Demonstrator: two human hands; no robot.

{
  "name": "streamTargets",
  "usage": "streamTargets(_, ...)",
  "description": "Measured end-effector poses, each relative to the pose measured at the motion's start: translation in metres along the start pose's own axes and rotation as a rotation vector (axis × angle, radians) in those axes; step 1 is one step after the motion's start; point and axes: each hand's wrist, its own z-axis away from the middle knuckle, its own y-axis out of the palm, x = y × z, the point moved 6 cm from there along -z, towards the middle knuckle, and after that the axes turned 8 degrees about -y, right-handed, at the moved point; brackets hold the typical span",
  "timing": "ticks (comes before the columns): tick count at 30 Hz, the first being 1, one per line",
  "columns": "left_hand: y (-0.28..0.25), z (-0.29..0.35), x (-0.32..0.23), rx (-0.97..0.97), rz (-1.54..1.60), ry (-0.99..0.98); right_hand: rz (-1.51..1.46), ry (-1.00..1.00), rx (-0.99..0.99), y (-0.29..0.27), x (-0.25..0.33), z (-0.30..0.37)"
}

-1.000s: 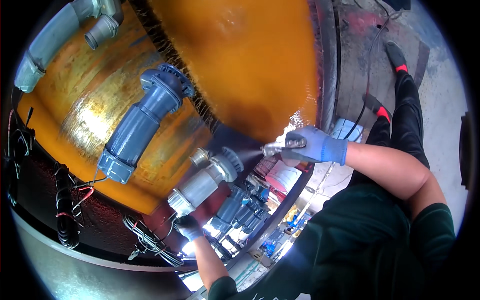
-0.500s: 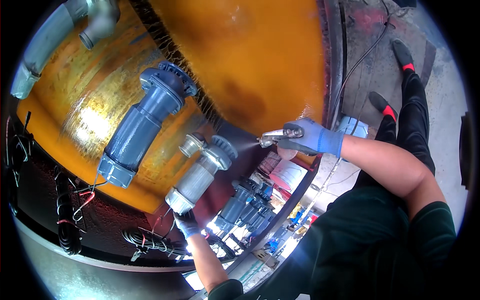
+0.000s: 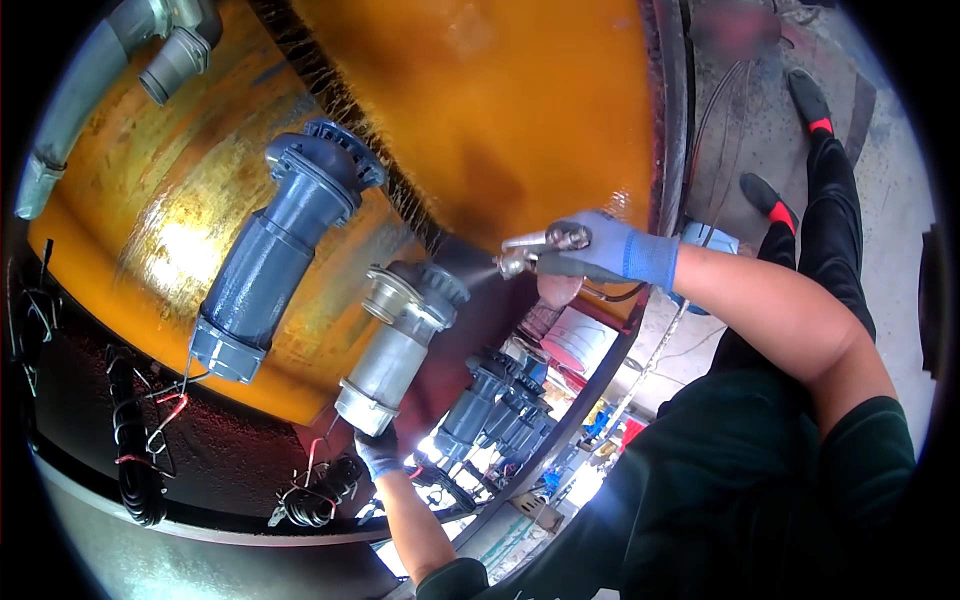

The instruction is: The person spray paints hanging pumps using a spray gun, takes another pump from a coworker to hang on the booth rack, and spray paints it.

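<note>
My right hand (image 3: 598, 248), in a blue-grey glove, is closed around a metal spray gun (image 3: 530, 250). A fine mist leaves its nozzle toward the upper end of a submersible pump (image 3: 385, 362). That pump is pale grey along its body, with a darker grey upper end and a round side outlet. My left hand (image 3: 377, 452), gloved too, grips the pump's lower end from below; its fingertips are partly hidden. To the left stands a glossy dark blue-grey pump (image 3: 262, 272), tilted the same way.
Yellow-orange, paint-streaked panels (image 3: 510, 120) rise behind the pumps. Coiled black cables (image 3: 325, 490) lie along the lower ledge. More dark pumps (image 3: 485, 410) stand beyond. A grey pipe fitting (image 3: 85, 100) is at upper left; a hose (image 3: 712, 120) runs over the floor at right.
The pale pump has turned, bringing its side outlet round toward me, and its upper end looks darker. The spray gun has shifted slightly left and up, nearer the pump.
</note>
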Motion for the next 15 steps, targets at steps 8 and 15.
streamTargets(8,0.006,-0.006,0.01,0.109,0.317,-0.135,0.205,0.079,0.134,-0.003,0.024,0.015)
streamTargets(15,0.044,0.033,-0.011,-0.223,0.351,-0.218,0.299,-0.004,0.156,-0.004,0.038,0.033)
